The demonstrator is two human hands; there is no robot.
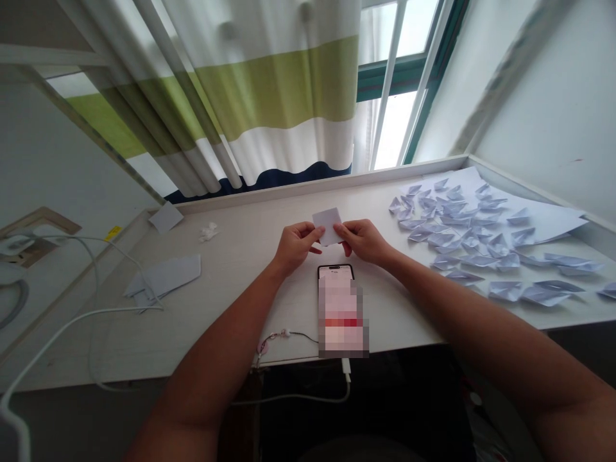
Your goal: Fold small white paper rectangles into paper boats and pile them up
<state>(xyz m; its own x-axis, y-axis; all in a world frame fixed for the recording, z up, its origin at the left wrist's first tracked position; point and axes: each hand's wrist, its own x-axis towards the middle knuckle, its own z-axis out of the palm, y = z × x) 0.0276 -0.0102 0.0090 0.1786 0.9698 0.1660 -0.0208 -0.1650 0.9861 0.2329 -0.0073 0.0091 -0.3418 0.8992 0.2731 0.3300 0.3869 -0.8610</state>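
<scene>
A small white square of paper (329, 221) is held up between both hands above the desk. My left hand (297, 246) pinches its left edge between thumb and fingers. On the opposite edge, my right hand (360, 239) grips it the same way. Whether the paper is folded cannot be made out. Just below the hands lies a phone (335, 273) with its screen lit, mostly blurred out. To the right, many folded paper boats (452, 208) are spread over the desk.
Larger white sheets (553, 215) lie under some boats at the back right. Loose paper (168, 277), a crumpled scrap (208, 231) and another sheet (166, 217) are at left. A white cable (72, 327) crosses the desk's left side; a charging plug (346, 369) joins the phone. Curtains (279, 83) hang behind.
</scene>
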